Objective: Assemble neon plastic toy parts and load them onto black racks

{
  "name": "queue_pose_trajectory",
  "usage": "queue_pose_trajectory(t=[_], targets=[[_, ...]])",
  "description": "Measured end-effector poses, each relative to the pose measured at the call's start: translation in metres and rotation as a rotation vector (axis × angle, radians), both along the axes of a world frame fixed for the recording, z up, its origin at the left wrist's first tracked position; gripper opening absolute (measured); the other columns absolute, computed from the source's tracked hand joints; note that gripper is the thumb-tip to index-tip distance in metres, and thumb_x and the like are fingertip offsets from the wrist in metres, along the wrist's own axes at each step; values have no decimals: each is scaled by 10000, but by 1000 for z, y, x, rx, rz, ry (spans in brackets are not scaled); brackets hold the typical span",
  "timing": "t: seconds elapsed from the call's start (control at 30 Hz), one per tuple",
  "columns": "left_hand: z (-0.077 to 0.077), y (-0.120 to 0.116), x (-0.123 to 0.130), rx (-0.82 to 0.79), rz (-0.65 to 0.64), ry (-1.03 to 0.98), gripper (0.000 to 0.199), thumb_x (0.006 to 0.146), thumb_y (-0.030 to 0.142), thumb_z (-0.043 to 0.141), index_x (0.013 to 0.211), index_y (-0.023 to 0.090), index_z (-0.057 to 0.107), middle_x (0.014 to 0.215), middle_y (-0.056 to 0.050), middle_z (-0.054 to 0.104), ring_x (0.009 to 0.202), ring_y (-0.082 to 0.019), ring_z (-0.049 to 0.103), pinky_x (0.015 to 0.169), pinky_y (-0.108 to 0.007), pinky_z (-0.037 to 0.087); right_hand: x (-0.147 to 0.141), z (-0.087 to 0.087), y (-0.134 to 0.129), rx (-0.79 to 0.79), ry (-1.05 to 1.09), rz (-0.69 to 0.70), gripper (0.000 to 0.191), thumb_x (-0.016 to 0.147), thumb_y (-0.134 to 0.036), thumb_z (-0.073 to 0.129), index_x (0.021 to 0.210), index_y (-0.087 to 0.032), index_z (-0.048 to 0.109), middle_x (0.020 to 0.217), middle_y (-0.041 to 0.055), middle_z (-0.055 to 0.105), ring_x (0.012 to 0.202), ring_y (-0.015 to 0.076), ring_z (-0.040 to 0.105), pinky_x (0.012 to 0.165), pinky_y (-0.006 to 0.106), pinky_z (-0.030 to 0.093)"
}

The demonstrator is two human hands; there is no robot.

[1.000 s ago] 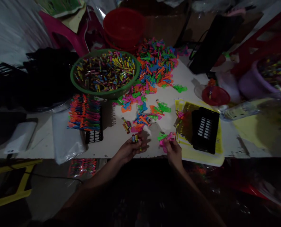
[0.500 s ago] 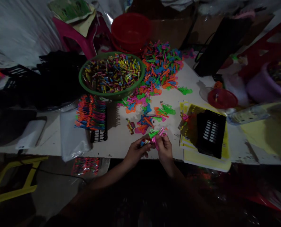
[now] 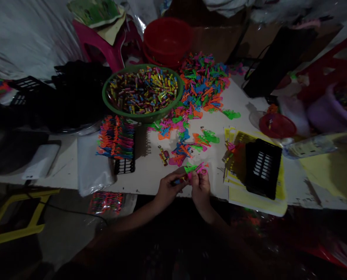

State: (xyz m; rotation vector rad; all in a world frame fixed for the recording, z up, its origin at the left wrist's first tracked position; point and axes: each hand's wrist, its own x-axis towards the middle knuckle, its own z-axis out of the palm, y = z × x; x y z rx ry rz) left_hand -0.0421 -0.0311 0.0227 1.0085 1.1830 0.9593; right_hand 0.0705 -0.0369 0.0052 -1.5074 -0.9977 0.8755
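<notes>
My left hand (image 3: pixel 168 189) is closed, its fingertips pinching a small colourful wrapped tube (image 3: pixel 177 181), mostly covered by the fingers. Close beside it, my right hand (image 3: pixel 201 192) grips a pink plastic piece with a ring (image 3: pixel 203 171). The tube and the pink piece meet between my fingertips; whether they are joined I cannot tell. Just beyond my hands lies a green plastic piece (image 3: pixel 190 168). Loose orange, blue and pink pieces (image 3: pixel 182 150) lie further up the white table (image 3: pixel 150 177), with a few wrapped tubes (image 3: pixel 163 155) to their left.
A green basin (image 3: pixel 105 102) full of wrapped tubes stands behind, beside a heap of coloured plastic pieces (image 3: pixel 202 83). At left, a black rack (image 3: pixel 124 166) carries rows of pieces near clear bags (image 3: pixel 93 171). Black trays (image 3: pixel 263 167) lie on yellow cards (image 3: pixel 258 204) at right.
The view has shifted slightly, so the table's things sit a little further right. My hands stay together; my left fingers now cover more of the tube, and the pink piece has turned slightly.
</notes>
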Motion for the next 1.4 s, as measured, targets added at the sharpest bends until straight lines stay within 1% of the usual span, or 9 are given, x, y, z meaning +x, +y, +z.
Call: queue_pose_trajectory(t=[0.2,0.4,0.53,0.63,0.73,0.83,0.97,1.17,1.4], targets=[[0,-4,-5,258,-41,146,247,695,318,658,889,172,706,786,-58,653,753,-158,578,716,-276,473,1,-6,3,-13,-102,16,299,769,-503,467,753,-205,474,631,-2,555,567,138,521,536,266,433],[-10,3,-19,14,-46,-86,490,710,471,606,1065,133,617,783,-40,646,640,-138,582,638,-274,486,2,6,34,-80,-59,372,326,762,-509,505,762,-185,547,650,1,586,600,132,535,555,246,438],[-12,0,-58,0,214,47,349,721,440,591,893,139,629,573,20,570,534,-107,529,554,-227,448,-7,6,49,-73,-147,539,389,812,-517,430,894,-190,623,819,45,656,726,158,592,658,277,476],[-11,-14,-97,141,446,190,290,730,355,592,951,168,619,700,-6,621,639,-122,563,636,-241,456,-22,4,48,-41,-234,475,391,803,-518,449,885,-191,647,759,48,670,647,161,602,604,276,486],[-10,-28,-129,285,639,259,249,672,285,651,899,184,635,867,-32,627,832,-154,571,753,-260,443,-46,3,37,83,-333,609,296,789,-455,514,783,-200,662,680,35,658,624,156,605,596,253,483],[-11,-29,-150,268,719,224,184,677,287,644,820,174,622,775,-14,610,753,-137,565,703,-248,446,-75,0,27,207,-373,835,231,831,-362,491,803,-209,662,728,31,654,692,143,612,637,233,475],[-14,-16,-177,260,785,257,164,710,297,599,807,166,587,693,6,599,666,-117,554,665,-236,447,-105,-8,29,295,-466,922,195,849,-298,478,853,-218,656,772,23,655,741,137,608,671,233,460],[-37,6,-208,314,760,500,203,741,313,522,880,172,567,825,-27,628,779,-146,585,730,-260,456,-132,-28,54,437,-838,844,197,850,-272,482,840,-219,671,769,27,667,746,151,581,717,271,407],[-51,20,-205,350,624,816,173,810,256,483,940,188,574,915,-61,644,866,-163,591,771,-275,448,-147,-47,69,651,-1173,815,234,853,-340,499,983,-231,659,715,38,603,707,162,514,670,301,311]])
